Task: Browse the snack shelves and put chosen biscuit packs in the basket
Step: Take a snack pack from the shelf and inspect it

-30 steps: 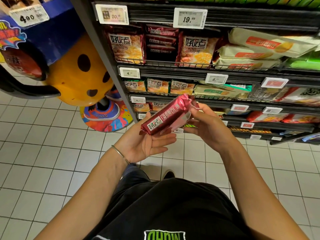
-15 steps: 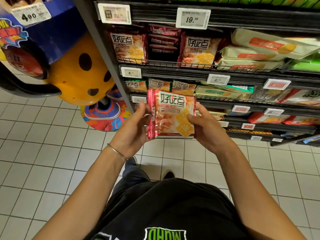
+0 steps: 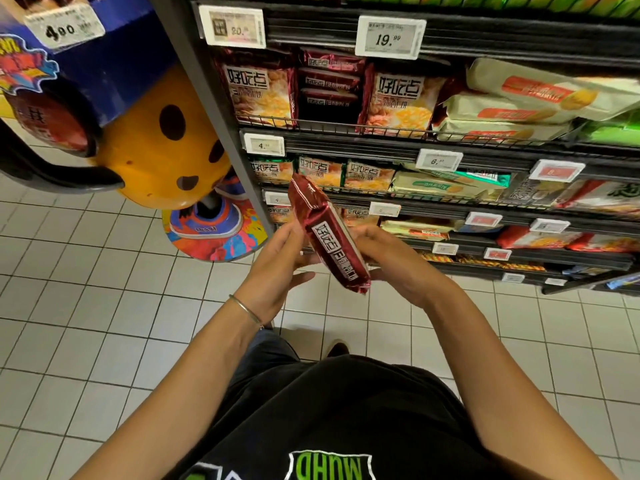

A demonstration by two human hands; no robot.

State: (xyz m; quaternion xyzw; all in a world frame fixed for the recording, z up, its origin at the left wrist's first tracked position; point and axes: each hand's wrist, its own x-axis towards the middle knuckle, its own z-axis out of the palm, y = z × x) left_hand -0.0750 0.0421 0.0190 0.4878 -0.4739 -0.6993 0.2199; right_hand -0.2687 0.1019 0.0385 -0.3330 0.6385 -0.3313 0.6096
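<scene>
the biscuit pack (image 3: 332, 244) is turned again: 0.5 s ago its printed front faced the camera, now it stands edge-on and tilted, the narrow dark red side panel with its label uppermost. it sits between both hands, in front of the lower shelves (image 3: 346, 147) and above the tiled floor (image 3: 86, 289). the right hand (image 3: 391, 265) grips it, fingers curled round the far side. the left hand (image 3: 277, 271) only props it, thumb against the near side and fingers stretched fairly straight beneath. i judge this to be inspection, not yet a choice: the pack is off the shelf but not in a basket, and no basket is in view.
</scene>
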